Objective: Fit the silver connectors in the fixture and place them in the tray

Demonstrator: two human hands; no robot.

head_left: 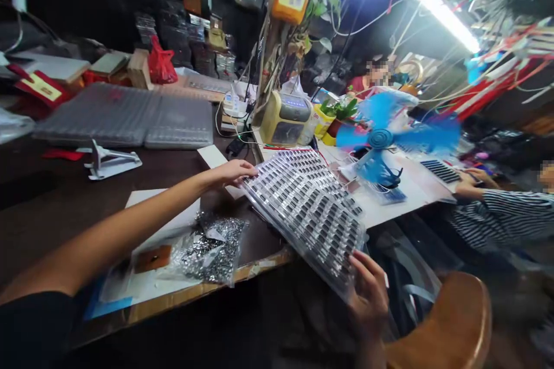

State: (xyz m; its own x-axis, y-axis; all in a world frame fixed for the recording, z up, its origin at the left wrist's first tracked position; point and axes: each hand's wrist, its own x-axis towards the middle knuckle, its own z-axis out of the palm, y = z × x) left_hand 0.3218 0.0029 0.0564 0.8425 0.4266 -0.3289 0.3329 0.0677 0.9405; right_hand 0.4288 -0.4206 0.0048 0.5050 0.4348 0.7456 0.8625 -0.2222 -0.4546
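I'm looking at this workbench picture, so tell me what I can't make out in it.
All in the head view:
Tray: underside, and any fingers of the left hand or right hand beneath it, hidden by the tray itself.
Bagged pieces: too small to tell apart.
Fan: blade outlines blurred.
Chair: cut off by the bottom edge.
Striped co-worker: cut off by the right edge.

Left of the round blue-bladed fan [381, 138] stand a cream-and-grey boxy device [295, 112] and, farther, a red plastic bag [161, 64].
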